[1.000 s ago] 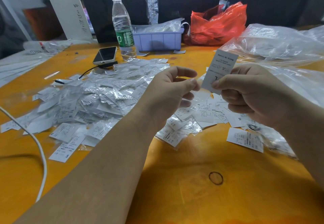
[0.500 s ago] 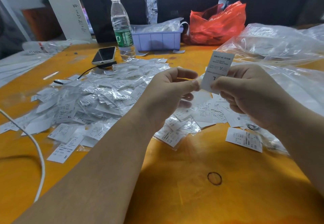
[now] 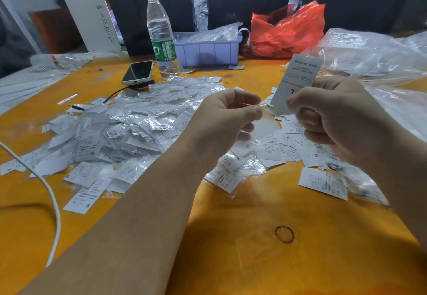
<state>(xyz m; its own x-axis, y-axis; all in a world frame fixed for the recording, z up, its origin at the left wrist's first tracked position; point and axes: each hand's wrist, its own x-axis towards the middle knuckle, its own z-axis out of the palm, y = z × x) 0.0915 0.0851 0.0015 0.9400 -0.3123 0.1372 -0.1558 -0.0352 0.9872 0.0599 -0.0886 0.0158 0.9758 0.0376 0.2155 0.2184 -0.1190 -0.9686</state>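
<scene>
My right hand [image 3: 335, 119] pinches a white size label [image 3: 298, 80] marked "L" and holds it upright above the orange table [image 3: 231, 260]. Just left of it, my left hand [image 3: 221, 119] pinches the top of a small clear plastic sleeve [image 3: 265, 125] between thumb and fingers. A narrow gap separates sleeve and label. A large heap of bagged labels [image 3: 120, 128] lies to the left. Loose unbagged labels [image 3: 288, 149] are spread under my hands.
At the back stand a water bottle [image 3: 161, 38], a phone [image 3: 138, 71], a lilac bin [image 3: 208, 51] and a red plastic bag [image 3: 288, 31]. Big clear bags [image 3: 369, 56] fill the right side. A white cable [image 3: 54, 207] curves at left. A rubber band [image 3: 284, 234] lies near me.
My hands have drawn slightly apart: the left thumb no longer touches the label's edge, and the clear sleeve now shows between them. The label has tilted little.
</scene>
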